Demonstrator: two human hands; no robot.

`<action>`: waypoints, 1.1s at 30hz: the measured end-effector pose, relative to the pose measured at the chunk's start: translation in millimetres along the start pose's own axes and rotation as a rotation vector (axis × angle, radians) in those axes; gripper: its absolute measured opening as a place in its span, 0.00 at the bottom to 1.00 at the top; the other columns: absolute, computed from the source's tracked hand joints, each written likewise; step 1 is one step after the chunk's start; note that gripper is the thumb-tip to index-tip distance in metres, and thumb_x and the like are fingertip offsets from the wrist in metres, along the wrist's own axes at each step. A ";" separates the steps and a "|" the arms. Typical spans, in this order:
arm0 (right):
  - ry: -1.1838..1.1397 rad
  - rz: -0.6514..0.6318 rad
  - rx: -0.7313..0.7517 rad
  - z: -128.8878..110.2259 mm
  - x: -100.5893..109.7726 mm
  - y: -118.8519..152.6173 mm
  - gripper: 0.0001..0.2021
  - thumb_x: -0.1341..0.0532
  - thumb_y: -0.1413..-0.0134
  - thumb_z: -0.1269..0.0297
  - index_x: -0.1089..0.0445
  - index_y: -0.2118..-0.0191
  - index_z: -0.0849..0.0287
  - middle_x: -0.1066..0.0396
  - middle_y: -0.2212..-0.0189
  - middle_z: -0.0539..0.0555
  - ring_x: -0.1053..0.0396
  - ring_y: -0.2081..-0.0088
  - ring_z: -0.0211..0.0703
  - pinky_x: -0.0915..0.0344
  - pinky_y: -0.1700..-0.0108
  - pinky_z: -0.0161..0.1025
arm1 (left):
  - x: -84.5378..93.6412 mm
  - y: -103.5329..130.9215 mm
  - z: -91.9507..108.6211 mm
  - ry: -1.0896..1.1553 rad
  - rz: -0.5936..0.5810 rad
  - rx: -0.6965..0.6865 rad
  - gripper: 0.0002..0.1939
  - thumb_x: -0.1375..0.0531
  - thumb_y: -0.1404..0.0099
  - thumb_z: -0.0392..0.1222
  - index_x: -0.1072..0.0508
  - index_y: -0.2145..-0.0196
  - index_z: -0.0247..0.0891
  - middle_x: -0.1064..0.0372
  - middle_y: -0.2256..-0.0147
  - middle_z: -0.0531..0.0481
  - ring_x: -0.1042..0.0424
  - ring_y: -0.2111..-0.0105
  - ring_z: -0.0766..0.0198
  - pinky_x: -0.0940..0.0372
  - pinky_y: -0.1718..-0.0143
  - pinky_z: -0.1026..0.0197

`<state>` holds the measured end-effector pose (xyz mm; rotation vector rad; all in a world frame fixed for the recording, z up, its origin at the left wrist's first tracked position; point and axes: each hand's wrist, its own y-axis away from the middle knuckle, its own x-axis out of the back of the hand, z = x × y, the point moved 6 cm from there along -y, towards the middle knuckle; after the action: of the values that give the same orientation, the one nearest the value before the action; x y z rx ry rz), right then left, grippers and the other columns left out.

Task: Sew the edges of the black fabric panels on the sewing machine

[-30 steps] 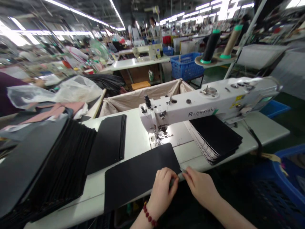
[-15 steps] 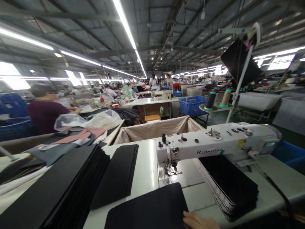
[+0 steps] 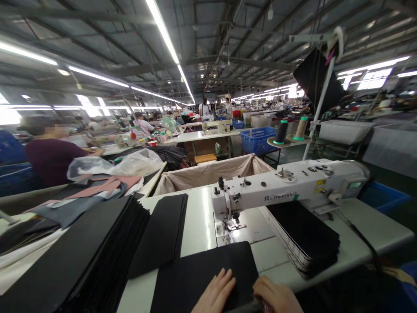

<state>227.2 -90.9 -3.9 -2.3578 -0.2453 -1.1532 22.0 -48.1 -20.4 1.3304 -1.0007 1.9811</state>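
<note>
Beneath the flat, finger-extended left hand (image 3: 215,292), the black rounded-corner panel (image 3: 192,274) could skew if the right hand (image 3: 276,295), curled at its edge, grip unclear, tugs unevenly.

Pale table (image 3: 198,217) — white sewing machine (image 3: 252,193), black stacks (image 3: 304,230), flat black panel (image 3: 203,268)

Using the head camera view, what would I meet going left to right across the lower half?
Tall black stack → smaller black stack → left hand → right hand → blue container behind the sewing machine.
</note>
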 end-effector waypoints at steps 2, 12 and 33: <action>-0.128 -0.076 -0.103 -0.4 0.3 7.0 0.02 0.43 0.44 0.69 0.35 0.66 0.54 0.30 0.67 0.49 0.31 0.69 0.37 0.39 0.68 0.29 | -12.5 -23.4 24.0 0.008 -0.024 -0.047 0.36 0.40 0.35 0.41 0.49 0.34 0.46 0.40 0.38 0.46 0.38 0.40 0.52 0.35 0.44 0.49; -0.145 -0.095 -0.652 16.7 37.8 50.6 0.13 0.49 0.36 0.51 0.35 0.64 0.54 0.32 0.73 0.47 0.33 0.71 0.39 0.41 0.68 0.35 | 0.8 -61.5 57.1 0.035 -0.011 0.157 0.27 0.37 0.36 0.41 0.36 0.41 0.47 0.39 0.39 0.48 0.43 0.37 0.51 0.43 0.38 0.40; 0.123 -0.108 -0.620 10.7 30.2 47.5 0.09 0.49 0.34 0.59 0.36 0.64 0.55 0.29 0.74 0.48 0.31 0.75 0.38 0.47 0.73 0.35 | -6.1 -67.3 75.3 0.184 0.079 0.187 0.12 0.44 0.32 0.34 0.26 0.54 0.44 0.32 0.45 0.49 0.42 0.38 0.54 0.48 0.36 0.41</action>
<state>270.9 -128.0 -2.8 -2.8046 0.0406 -1.5999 115.6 -71.3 10.2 1.1913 -0.8100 2.2568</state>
